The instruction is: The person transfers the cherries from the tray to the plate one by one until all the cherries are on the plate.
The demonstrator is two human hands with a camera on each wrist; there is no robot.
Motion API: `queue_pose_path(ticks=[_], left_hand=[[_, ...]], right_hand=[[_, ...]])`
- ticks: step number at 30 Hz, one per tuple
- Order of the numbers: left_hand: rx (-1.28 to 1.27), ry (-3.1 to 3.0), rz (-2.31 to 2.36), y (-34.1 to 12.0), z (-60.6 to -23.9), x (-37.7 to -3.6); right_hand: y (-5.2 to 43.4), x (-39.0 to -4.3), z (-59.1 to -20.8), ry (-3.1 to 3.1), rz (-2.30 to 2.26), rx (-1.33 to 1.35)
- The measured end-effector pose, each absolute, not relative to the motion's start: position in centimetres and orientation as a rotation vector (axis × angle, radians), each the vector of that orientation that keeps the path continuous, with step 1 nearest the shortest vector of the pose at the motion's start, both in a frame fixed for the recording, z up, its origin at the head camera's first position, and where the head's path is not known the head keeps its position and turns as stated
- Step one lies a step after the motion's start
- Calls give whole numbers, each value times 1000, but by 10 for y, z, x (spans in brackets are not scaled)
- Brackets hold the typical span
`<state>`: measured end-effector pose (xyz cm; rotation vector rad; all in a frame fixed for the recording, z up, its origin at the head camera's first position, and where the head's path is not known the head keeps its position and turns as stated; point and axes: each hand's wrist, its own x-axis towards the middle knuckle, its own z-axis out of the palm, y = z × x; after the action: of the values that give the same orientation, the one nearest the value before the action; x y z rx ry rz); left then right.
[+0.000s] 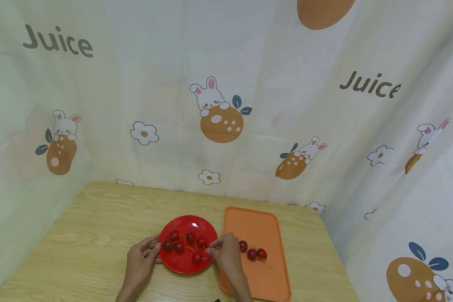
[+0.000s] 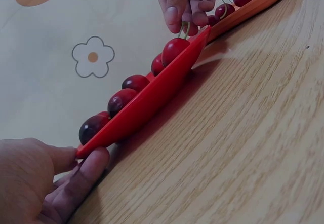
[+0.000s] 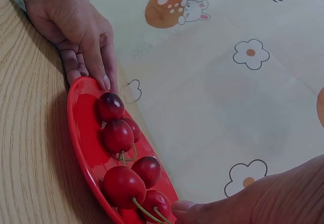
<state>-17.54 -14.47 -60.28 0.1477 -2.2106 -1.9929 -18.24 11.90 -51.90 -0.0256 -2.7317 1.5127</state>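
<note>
My left hand (image 1: pixel 139 258) grips the left rim of a round red plate (image 1: pixel 184 267), thumb on top and fingers beneath. In the left wrist view the plate's near edge looks lifted slightly off the table. Several dark red cherries (image 1: pixel 179 247) with green stems lie on the plate. At its right rim, my right hand (image 1: pixel 226 253) brings thumb and fingers together at the stems of a cherry (image 2: pixel 175 51) on that side, seeming to pinch them. The exact contact is partly hidden by the fingers.
Right of the plate lies an orange rectangular tray (image 1: pixel 252 222), bearing several more cherries (image 1: pixel 252 254), partly behind my right hand. Both stand on a light wood-grain table (image 1: pixel 117 209). A patterned curtain (image 1: pixel 173 159) hangs around the table's back and sides.
</note>
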Motion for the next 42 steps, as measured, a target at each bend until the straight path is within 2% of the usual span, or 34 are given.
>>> queue_pose_path(ticks=[26,42], left_hand=[[134,-2243,-1964,-144,-604,-176],[130,-2220,-1981,-145,-602,-174]], right_hand=[[156,-181,-518,-2667,1405,-57],[201,-181,-521,-2644,1474,-250]])
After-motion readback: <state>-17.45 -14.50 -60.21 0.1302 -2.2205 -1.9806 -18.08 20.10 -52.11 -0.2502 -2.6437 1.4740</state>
